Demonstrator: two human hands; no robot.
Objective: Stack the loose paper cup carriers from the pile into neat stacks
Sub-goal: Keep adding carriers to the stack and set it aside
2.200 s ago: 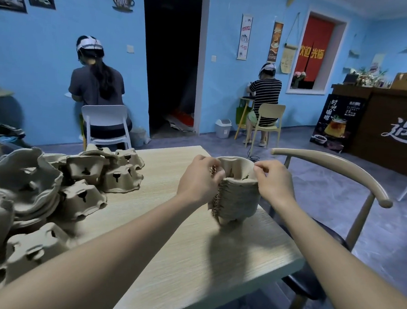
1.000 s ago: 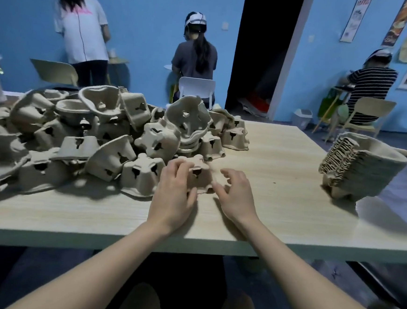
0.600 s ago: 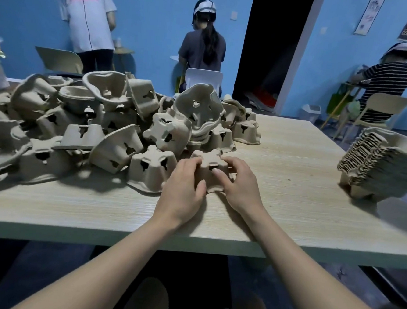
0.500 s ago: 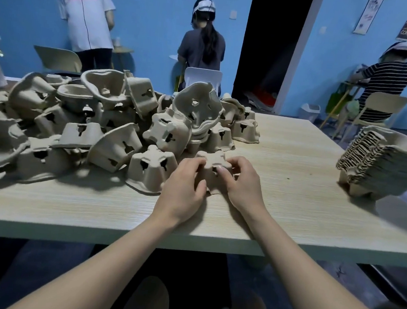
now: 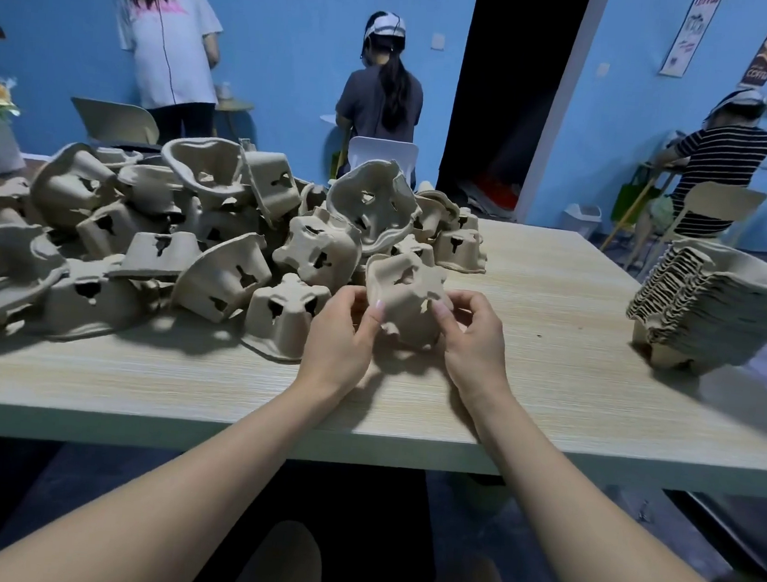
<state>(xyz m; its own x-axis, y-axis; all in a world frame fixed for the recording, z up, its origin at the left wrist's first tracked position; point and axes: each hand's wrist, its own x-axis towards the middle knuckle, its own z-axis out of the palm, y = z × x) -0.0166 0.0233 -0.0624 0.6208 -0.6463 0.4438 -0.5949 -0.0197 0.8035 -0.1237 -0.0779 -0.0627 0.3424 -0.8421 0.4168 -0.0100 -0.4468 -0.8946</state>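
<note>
1 carrier (image 5: 403, 302) now off the table (image 5: 550, 359), tilted, pinched between left hand (image 5: 340, 333) and right hand (image 5: 474, 339).

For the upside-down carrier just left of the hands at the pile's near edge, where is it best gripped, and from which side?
Likely across two opposite walls of the carrier, coming from above. It sits rim-down with its flat base up, and its near and right walls face bare table, so fingers have room there. The left hand is closest, but both hands now hold another carrier.

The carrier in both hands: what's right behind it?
Behind the held carrier, gripped by left hand and right hand, sits the loose pile, with an upturned carrier nearest. What lies directly behind it on the table is hidden.
</note>
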